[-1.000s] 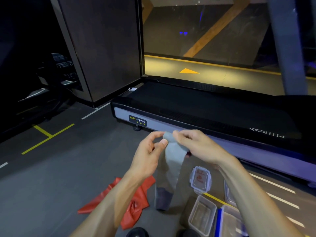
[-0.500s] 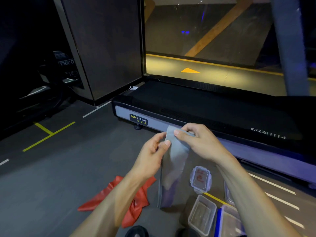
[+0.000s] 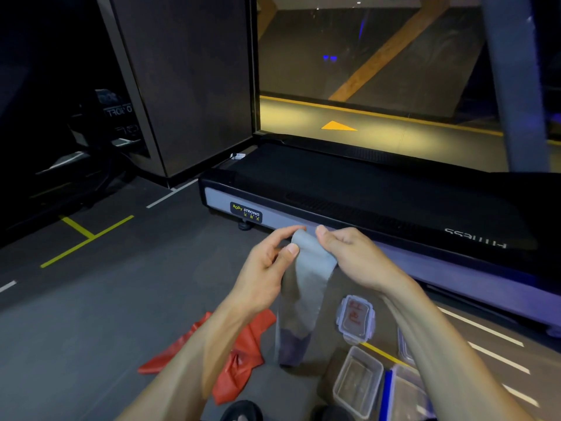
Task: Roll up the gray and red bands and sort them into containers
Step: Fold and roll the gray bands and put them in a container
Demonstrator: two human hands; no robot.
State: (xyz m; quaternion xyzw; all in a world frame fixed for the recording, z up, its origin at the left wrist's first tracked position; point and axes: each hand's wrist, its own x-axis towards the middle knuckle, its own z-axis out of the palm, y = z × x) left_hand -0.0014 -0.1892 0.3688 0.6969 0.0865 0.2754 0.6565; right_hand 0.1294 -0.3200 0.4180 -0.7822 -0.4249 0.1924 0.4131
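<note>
Two hands are pinching the top edge of the gray band (image 3: 306,278) in front of the chest: the left hand (image 3: 267,268) is clamping it between thumb and fingers on the left, the right hand (image 3: 355,256) is gripping it on the right. Its long tail is hanging down to the floor (image 3: 91,314), just beside the red band (image 3: 239,354), which is lying crumpled at near left. An open clear container (image 3: 358,381) is sitting at near right, with a lid (image 3: 355,317) lying just beyond it. Probable faults: since the roll is barely begun, the smooth strip may slip and unwind if either pinch loosens, and the dragging tail may twist, skewing the roll. Legible writing: "BODY STRONG" on the treadmill (image 3: 364,189) badge (image 3: 246,211); an inverted word ending "ITNESS" at far right.
</note>
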